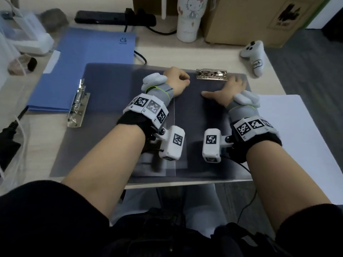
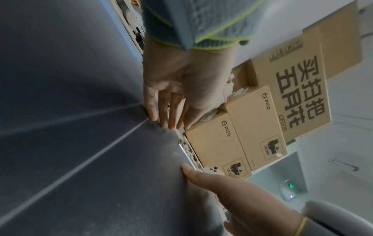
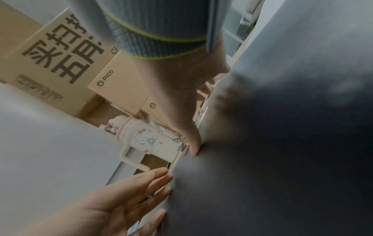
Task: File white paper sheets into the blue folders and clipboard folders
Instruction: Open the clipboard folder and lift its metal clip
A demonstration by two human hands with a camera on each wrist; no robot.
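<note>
Fingers of both hands lie at the far edge of a grey clipboard folder [image 1: 111, 93] on the worktop [image 1: 232, 51] in the head view: the left hand [image 1: 177, 80] curled beside its metal clip [image 1: 211, 74], the right hand [image 1: 230, 89] flat and spread nearer the white paper [image 1: 300, 127], one stack just right of it, long axis running away from the person; one blue folder [image 1: 83, 71] and a second clip [image 1: 78, 104] lie left. From the left wrist, left fingers [image 2: 167, 110] look straight and together at that edge, gripping nothing I can see. From the right wrist, right fingers [image 3: 189, 134] press the grey cover [image 3: 282, 143].
</note>
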